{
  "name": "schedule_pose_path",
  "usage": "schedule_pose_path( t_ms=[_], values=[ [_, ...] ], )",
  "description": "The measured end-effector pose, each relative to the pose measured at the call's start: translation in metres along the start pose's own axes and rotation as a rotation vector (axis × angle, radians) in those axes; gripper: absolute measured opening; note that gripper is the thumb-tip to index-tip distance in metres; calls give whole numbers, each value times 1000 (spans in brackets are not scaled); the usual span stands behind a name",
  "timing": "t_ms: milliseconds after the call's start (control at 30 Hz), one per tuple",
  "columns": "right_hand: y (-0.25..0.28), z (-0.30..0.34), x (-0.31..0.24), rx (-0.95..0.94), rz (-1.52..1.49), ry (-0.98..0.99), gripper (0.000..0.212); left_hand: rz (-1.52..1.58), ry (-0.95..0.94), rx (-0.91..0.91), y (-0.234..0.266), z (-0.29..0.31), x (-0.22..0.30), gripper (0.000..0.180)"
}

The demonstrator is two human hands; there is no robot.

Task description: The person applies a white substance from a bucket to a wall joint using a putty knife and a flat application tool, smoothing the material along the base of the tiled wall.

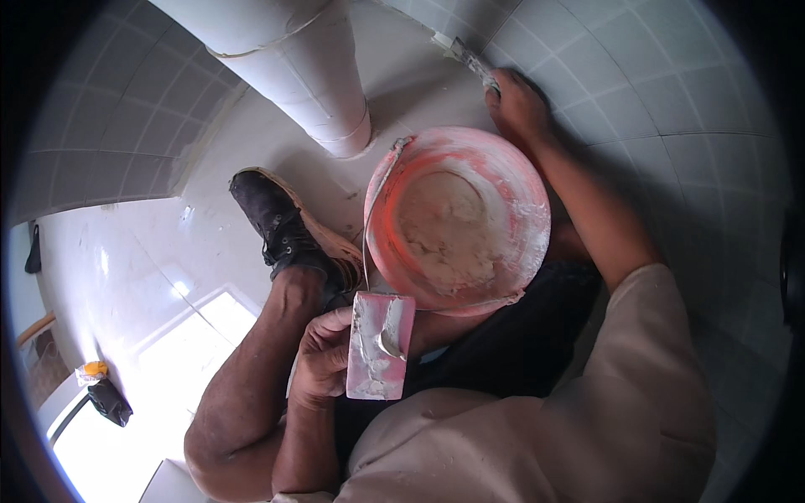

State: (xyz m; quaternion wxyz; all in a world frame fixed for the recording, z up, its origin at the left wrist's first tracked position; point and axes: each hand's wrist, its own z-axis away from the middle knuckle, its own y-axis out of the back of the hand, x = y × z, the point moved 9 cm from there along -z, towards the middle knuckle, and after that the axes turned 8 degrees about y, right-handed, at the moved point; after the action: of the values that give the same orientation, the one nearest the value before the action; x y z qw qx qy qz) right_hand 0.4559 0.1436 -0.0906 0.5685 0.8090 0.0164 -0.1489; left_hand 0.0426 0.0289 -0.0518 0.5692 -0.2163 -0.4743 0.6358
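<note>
Fingers of the left hand (323, 360) are partly hidden behind the pink rectangular paste-smeared board (377, 360). The right hand (521, 109) conceals part of the narrow paste-coated tool (475, 64). The thick white cylindrical pipe (293, 75) is cut off above; the small black bundle (109, 404), perhaps a bag, is indistinct.

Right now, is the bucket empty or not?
Not empty: pale paste covers the bottom of the pink bucket, and smears coat its inner wall. How deep it lies, I cannot tell.
</note>
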Motion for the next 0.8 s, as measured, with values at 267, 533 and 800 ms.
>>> schedule_pose_path(
  t_ms=[267, 533, 800],
  values=[
    [-40, -38, 14, -208, 138, -97, 20, 23, -15, 3, 4, 2, 5, 53],
    [-8, -24, -3, -3, 4, 9, 25, 28, 8, 18, 8, -4, 6, 52],
    [-44, -59, -4, 60, -66, -98, 27, 38, 2, 22, 7, -4, 5, 55]
  ],
)
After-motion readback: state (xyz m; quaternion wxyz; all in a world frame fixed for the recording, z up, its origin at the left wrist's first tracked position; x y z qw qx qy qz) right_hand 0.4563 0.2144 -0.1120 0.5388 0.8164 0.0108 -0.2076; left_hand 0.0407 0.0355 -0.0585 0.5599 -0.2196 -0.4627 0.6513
